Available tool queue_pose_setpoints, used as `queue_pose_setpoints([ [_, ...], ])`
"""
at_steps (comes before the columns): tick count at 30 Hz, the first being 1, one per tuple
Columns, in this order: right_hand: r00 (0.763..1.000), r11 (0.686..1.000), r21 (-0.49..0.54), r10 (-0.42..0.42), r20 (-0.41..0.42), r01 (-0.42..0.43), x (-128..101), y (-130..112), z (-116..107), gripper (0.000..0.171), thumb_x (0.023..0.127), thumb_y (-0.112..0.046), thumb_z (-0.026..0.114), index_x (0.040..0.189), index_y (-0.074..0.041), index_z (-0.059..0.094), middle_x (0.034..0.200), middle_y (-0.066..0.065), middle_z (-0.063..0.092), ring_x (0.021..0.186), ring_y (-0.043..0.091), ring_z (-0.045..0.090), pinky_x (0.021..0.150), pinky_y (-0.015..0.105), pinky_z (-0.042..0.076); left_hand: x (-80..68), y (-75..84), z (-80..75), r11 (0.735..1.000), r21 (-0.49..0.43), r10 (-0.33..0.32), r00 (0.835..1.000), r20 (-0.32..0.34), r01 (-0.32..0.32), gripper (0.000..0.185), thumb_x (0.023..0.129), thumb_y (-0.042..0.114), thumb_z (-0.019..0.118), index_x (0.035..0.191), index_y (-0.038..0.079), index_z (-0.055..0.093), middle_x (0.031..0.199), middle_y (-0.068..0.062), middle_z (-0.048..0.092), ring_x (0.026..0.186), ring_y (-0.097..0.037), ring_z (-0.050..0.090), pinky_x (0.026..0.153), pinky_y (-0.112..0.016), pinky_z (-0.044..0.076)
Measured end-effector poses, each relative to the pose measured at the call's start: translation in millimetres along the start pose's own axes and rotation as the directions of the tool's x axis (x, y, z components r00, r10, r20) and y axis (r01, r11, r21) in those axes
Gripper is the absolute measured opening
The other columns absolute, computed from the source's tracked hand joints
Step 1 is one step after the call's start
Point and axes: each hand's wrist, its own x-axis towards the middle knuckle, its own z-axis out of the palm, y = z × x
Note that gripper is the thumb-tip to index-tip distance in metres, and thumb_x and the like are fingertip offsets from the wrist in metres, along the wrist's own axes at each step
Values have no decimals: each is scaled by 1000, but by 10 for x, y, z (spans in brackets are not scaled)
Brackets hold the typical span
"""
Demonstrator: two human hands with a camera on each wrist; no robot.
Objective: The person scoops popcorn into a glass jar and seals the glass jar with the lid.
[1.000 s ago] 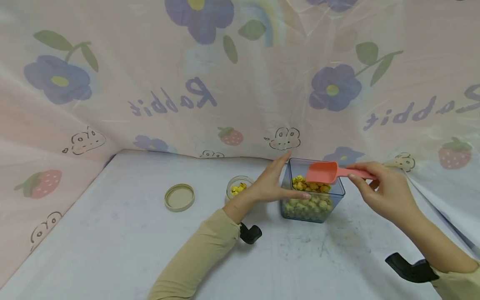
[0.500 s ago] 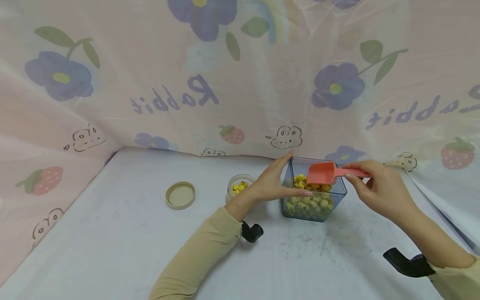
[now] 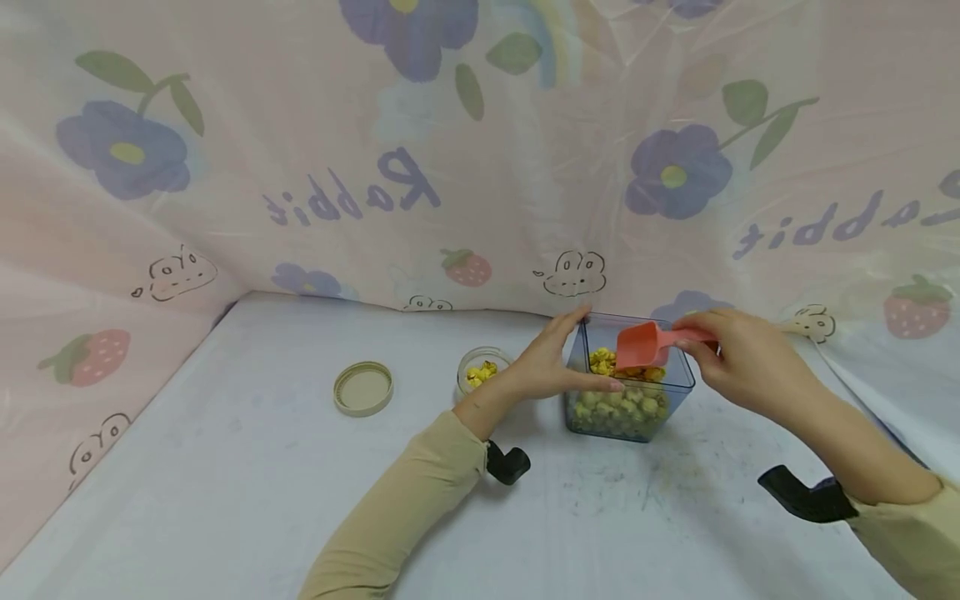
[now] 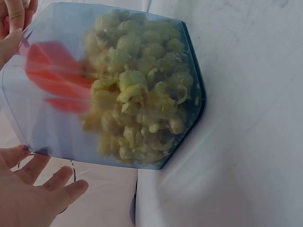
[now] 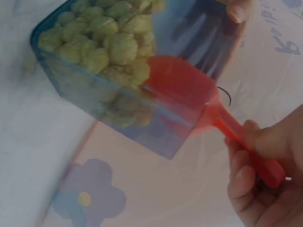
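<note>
A see-through blue-tinted plastic box stands on the table, roughly half full of yellow popcorn. My left hand steadies the box, its thumb along the front rim and its fingers spread toward the back left side. My right hand grips the handle of a coral-red scoop between thumb and fingers. The scoop's blade slants down inside the box. In the right wrist view the blade's tip meets the popcorn, seen through the wall.
A small round clear jar with some popcorn in it stands left of the box, partly behind my left wrist. Farther left lies a round beige lid. A printed pink curtain rises behind the table.
My right hand has shifted left and slightly up, farther along over the scoop's handle, and the scoop stands a little steeper. The left hand keeps its place on the box.
</note>
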Motion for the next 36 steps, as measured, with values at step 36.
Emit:
queue_pose_setpoints([
  [36, 972, 996, -26, -81, 222, 89, 435, -276, 10, 13, 86, -3, 68, 92, 9, 67, 80, 13, 63, 70, 26, 60, 68, 43, 56, 18, -1, 11, 990, -139, -11, 1000, 23, 15, 100, 74, 32, 83, 152, 34, 19, 155, 5, 23, 137, -21, 36, 105, -33, 43],
])
